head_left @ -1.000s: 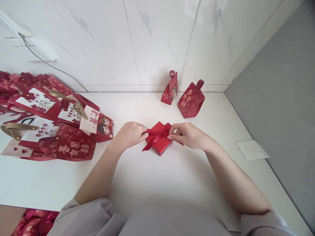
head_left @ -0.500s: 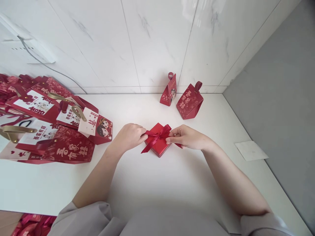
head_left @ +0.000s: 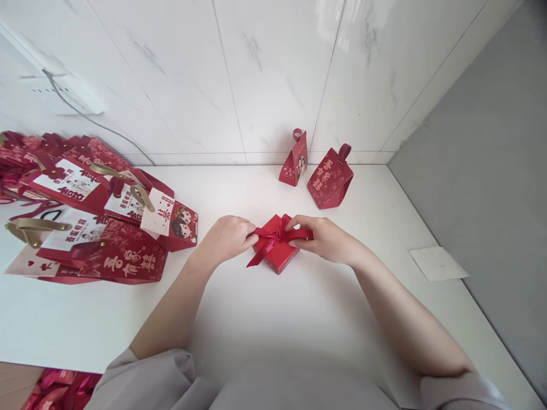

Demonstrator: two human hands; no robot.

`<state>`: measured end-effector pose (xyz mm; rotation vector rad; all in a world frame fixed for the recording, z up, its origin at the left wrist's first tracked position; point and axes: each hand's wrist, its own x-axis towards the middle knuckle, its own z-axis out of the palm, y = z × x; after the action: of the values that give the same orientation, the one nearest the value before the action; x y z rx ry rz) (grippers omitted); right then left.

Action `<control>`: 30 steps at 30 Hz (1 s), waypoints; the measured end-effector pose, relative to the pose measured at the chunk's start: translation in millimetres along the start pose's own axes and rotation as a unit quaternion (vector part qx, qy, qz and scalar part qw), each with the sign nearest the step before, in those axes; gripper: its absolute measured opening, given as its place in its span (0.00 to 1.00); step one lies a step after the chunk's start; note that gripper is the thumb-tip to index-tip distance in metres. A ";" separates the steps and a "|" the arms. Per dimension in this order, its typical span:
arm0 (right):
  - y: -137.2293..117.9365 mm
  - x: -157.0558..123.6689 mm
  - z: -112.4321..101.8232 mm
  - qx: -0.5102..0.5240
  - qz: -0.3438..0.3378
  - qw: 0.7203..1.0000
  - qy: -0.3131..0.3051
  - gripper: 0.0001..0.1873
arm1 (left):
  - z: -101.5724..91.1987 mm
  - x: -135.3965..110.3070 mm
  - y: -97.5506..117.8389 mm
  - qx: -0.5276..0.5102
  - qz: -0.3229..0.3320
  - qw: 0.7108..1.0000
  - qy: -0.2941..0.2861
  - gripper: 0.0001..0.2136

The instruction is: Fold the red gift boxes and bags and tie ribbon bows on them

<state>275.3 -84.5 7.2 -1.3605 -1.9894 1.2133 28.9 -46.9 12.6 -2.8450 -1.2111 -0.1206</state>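
A small red gift box (head_left: pixel 277 259) lies on the white table (head_left: pixel 265 330) in front of me. A dark red ribbon (head_left: pixel 273 238) is tied across its top, with one tail hanging off the box's left front. My left hand (head_left: pixel 226 238) pinches the ribbon at the box's left corner. My right hand (head_left: pixel 327 239) is closed on a ribbon loop at the right side of the box, with the loop running over its fingers.
A pile of flat red paper gift bags (head_left: pixel 85 216) with gold and red handles covers the table's left side. Two folded red gift boxes (head_left: pixel 330 177) stand by the marble wall. A white paper sheet (head_left: pixel 436 263) lies at the right edge.
My right hand has shifted a little left and up over the box, drawing the ribbon loop across its fingers. The left hand keeps its pinch in place.
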 end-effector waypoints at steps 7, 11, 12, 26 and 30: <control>3.4 2.5 5.4 -0.132 -0.108 0.983 0.066 0.10 | -0.2 0.0 0.0 -0.003 -0.004 1.000 -0.013 0.14; 1.4 2.5 5.3 -0.228 -0.160 0.957 0.078 0.08 | -0.7 -0.1 0.1 -0.011 -0.004 1.000 -0.016 0.14; 0.6 2.3 5.0 -0.244 -0.169 0.952 0.078 0.07 | -0.6 -0.2 0.1 -0.009 -0.004 1.000 -0.015 0.14; -10.8 0.3 7.6 -0.085 -0.037 0.995 0.033 0.14 | 0.7 0.1 7.3 0.014 -0.050 0.998 -0.022 0.14; -11.5 1.8 1.9 0.009 0.037 0.999 -0.012 0.17 | 0.8 0.4 7.2 -0.004 -0.059 0.998 -0.031 0.14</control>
<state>267.3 -85.2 15.8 -1.4296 -1.9555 1.2817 34.4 -51.6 11.8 -2.8039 -1.3943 -0.0413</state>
